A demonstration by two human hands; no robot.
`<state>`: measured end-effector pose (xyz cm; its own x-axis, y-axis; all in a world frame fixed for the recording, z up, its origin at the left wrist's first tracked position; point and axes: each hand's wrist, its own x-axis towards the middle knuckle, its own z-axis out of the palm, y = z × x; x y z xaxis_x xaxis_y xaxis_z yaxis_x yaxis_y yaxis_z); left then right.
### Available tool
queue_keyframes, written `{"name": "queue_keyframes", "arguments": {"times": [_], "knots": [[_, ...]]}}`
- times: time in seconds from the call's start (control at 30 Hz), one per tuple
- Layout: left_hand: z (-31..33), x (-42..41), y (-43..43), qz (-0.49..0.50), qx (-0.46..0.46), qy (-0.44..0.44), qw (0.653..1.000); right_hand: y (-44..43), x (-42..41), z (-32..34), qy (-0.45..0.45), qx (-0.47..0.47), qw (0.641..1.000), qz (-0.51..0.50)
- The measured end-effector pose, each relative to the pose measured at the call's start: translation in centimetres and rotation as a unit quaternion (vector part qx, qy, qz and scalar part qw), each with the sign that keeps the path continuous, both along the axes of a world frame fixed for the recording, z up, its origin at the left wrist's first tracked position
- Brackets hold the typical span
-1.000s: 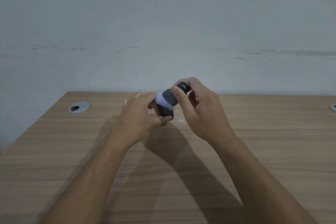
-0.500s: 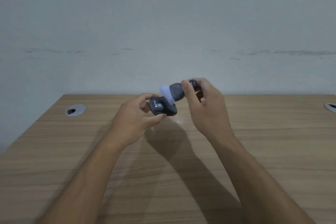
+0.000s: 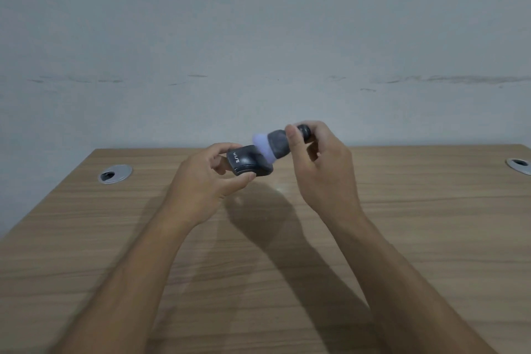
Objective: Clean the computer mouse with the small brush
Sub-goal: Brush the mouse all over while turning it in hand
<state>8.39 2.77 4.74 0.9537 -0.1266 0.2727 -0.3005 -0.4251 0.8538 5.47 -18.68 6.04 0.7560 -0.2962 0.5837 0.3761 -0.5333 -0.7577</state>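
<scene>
A small black computer mouse (image 3: 244, 162) with white lettering on its near end is held above the wooden table (image 3: 402, 224), gripped between the thumb and fingers of my left hand (image 3: 202, 181). My right hand (image 3: 321, 169) pinches the dark handle of a small brush (image 3: 277, 145) whose grey bristles end in pale lilac tips. The brush head lies against the mouse's upper right side. The far end of the mouse is hidden behind the bristles.
A round silver cable grommet (image 3: 115, 173) is set in the table at the back left, and another grommet (image 3: 520, 165) sits at the right edge. A pale grey wall (image 3: 258, 37) rises directly behind the table's far edge.
The mouse has turned in my left hand so its lettered end now faces me. The brush has swung from pointing down at the mouse to lying across its upper right side.
</scene>
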Motion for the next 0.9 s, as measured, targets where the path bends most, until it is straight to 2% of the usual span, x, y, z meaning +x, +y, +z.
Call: {"name": "queue_keyframes", "arguments": {"times": [0.07, 0.13, 0.27, 0.33, 0.43, 0.53, 0.63, 0.8, 0.9], "knots": [[-0.1, 0.1, 0.0, -0.005, -0.029, 0.004, 1.0, 0.6, -0.2, -0.2, 0.0, -0.023, 0.999, 0.029], [0.3, 0.1, 0.2, -0.004, -0.048, -0.001, 0.999, 0.3, 0.1, -1.2, 0.005, -0.017, 1.0, 0.008], [0.3, 0.1, 0.5, -0.008, -0.01, -0.015, 1.0, -0.6, 0.8, -2.9, 0.051, -0.029, 0.997, -0.043], [0.2, 0.1, 0.4, -0.011, 0.01, -0.017, 1.0, -0.8, 0.7, -2.6, 0.044, -0.011, 0.997, -0.056], [0.0, 0.2, 0.2, -0.002, 0.026, -0.028, 0.999, -0.1, 0.2, -1.0, 0.009, 0.015, 1.0, -0.017], [0.4, -0.5, -0.1, -0.005, 0.035, -0.037, 0.999, 0.9, -0.2, -0.2, -0.013, -0.027, 0.999, 0.027], [1.1, -1.6, -0.2, -0.026, 0.064, -0.053, 0.996, 0.5, 0.2, -1.1, -0.006, -0.025, 1.0, -0.002], [1.3, -2.0, -0.1, -0.047, 0.064, -0.056, 0.995, -1.3, 1.0, -2.3, 0.064, -0.003, 0.996, -0.056], [1.5, -2.0, -0.3, -0.041, 0.069, -0.057, 0.995, -0.8, 0.6, -1.2, 0.046, 0.031, 0.998, -0.043]]}}
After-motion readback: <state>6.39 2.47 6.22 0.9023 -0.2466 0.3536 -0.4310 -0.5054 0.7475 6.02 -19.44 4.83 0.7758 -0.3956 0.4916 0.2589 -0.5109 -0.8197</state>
